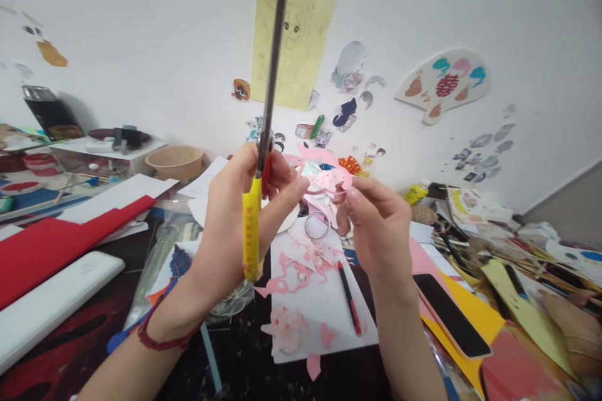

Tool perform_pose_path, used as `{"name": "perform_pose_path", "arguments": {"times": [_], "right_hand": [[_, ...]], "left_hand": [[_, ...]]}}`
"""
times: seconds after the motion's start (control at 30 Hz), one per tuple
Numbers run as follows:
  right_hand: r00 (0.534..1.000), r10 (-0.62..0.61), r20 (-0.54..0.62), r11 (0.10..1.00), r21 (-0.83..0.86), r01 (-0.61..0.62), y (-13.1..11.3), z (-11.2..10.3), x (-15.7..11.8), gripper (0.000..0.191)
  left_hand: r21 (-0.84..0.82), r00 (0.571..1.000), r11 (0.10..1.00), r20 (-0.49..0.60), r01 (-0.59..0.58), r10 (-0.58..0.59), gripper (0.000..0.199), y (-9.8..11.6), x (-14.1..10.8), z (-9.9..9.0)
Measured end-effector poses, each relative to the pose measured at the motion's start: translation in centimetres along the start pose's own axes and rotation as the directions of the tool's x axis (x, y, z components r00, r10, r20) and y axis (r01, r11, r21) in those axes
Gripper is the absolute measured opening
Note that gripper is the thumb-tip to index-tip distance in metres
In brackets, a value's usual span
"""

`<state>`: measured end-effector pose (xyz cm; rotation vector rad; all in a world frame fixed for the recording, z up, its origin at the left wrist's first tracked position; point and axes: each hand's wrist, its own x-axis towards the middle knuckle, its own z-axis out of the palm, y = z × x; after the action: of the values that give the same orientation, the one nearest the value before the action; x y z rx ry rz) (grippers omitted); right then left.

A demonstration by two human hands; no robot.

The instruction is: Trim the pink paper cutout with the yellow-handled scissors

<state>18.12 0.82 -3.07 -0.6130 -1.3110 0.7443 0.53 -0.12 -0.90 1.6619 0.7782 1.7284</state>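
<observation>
My left hand (244, 200) is closed, its thumb and fingers gripping the left side of a pink paper cutout (336, 178). It also carries scissors (252, 229) with a yellow and red handle, their long metal blade pointing up. With thumb and forefinger, my right hand (379, 219) pinches the cutout's right edge. Below the hands lies a white paper sheet (324, 338) strewn with pink paper scraps (289, 276). On it are a pink animal-shaped cutout (283, 329) and a black and red pen (348, 297). A tape roll (317, 225) sits just under the held paper.
At left are red paper (70, 238), a white oblong case (66, 301) and a tan bowl (175, 161). To the right lie a phone (451, 314), yellow paper (463, 307) and cluttered craft supplies. The white wall behind bears a yellow drawing (305, 44) and several stickers.
</observation>
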Motion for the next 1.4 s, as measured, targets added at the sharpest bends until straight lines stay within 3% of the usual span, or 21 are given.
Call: {"name": "perform_pose_path", "arguments": {"times": [0.33,0.9,1.27,1.4], "right_hand": [[0.993,-0.117,-0.034,0.977,-0.181,0.109,-0.52,-0.25,-0.32,0.009],[0.999,-0.028,-0.039,0.985,-0.169,0.021,0.19,0.03,-0.13,0.004],[0.996,-0.079,-0.032,0.978,-0.198,0.071,-0.14,-0.47,0.09,0.005],[0.998,0.048,0.036,0.984,-0.171,-0.041,-0.34,-0.83,0.33,0.014]], "left_hand": [[0.066,1.000,0.998,-0.024,-0.014,0.016,0.022,0.27,0.02,0.35],[0.045,0.996,0.998,-0.069,-0.046,0.049,0.021,-0.12,-0.25,0.70],[0.156,0.993,0.986,-0.085,-0.066,0.080,0.022,0.05,-0.24,0.34],[0.174,0.985,0.979,-0.119,-0.101,0.123,0.020,-0.41,-0.32,0.42]]}}
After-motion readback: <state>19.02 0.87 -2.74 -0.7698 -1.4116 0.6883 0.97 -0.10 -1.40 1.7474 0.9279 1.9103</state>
